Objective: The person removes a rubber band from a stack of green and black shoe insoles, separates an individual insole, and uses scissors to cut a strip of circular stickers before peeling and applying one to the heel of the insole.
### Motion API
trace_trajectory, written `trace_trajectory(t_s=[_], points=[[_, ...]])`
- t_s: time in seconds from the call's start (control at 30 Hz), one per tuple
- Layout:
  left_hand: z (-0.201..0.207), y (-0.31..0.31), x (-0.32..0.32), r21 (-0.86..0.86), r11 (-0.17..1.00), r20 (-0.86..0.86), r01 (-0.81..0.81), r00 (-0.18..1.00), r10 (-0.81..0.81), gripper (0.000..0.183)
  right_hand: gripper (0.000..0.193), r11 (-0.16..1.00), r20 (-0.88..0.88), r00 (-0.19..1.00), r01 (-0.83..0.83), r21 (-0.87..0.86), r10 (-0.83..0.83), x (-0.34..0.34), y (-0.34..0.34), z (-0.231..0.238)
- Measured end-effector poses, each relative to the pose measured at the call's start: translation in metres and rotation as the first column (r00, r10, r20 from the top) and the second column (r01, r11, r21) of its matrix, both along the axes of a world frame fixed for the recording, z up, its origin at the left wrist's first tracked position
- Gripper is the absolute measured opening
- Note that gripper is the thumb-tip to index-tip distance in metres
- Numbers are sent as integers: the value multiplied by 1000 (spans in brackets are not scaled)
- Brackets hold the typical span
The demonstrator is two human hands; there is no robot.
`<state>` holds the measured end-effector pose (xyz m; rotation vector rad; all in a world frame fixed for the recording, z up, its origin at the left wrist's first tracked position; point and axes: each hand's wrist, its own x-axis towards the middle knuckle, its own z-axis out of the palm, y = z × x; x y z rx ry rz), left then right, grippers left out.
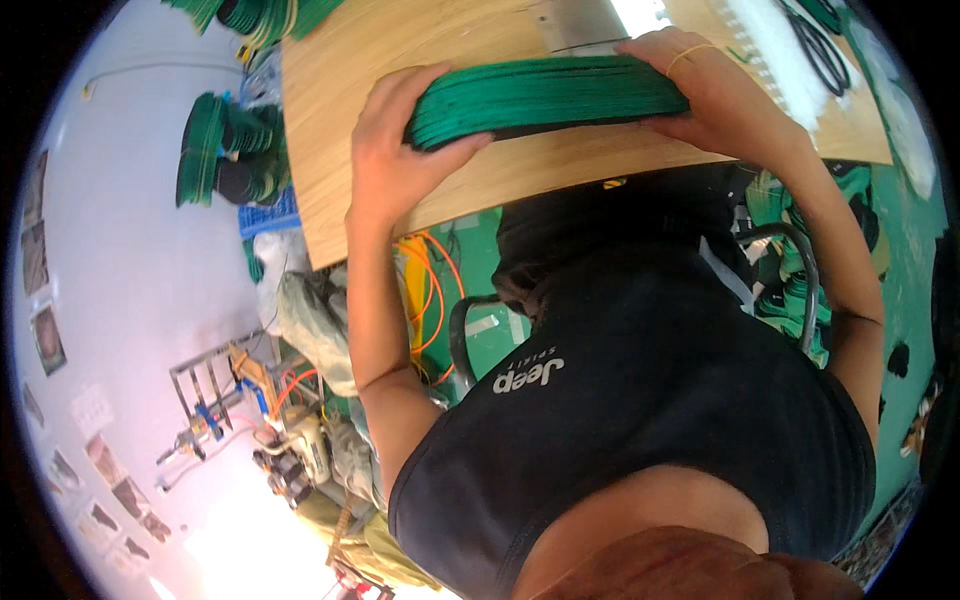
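Note:
A long, slightly curved stack of thin green sheets point(550, 95) with a dark lower edge lies across the near part of the wooden table. My left hand point(395, 140) grips its left end, thumb along the near side and fingers around the far side. At the opposite end my right hand point(705, 90) holds the stack between its thumb and fingers. A thin yellow band point(690, 57) loops around my right hand. What the individual sheets look like from above cannot be made out.
On the wooden table point(330, 120) sit a grey metal plate point(580, 22) behind the stack, white material point(775, 55), and black scissor-like handles point(825, 50) at the right. Green bundles point(200, 150) stand left beside a blue crate point(270, 215). Orange hoses point(437, 290) hang below; a chair armrest point(805, 260) is close.

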<state>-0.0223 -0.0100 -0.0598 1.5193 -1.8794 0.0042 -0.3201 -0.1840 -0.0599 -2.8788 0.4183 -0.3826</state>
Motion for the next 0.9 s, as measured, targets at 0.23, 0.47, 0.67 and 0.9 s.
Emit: trace_trajectory(t_s=[0.23,0.47,0.67,0.9], points=[[-2,-12,-15,56,996,-117,-64,991,70,63,74,981,292,954,14,194,-71,-1,9,-6],[-8,-2,-6,-119,986,-48,-117,993,112,66,73,974,171,981,52,219,-91,-18,-4,-2],[-6,-5,-1,51,998,37,-32,999,30,83,78,977,160,986,9,214,-44,7,14,13],[-17,-6,15,-41,996,-117,-74,991,69,66,77,987,91,987,-141,75,134,-10,-14,-19]])
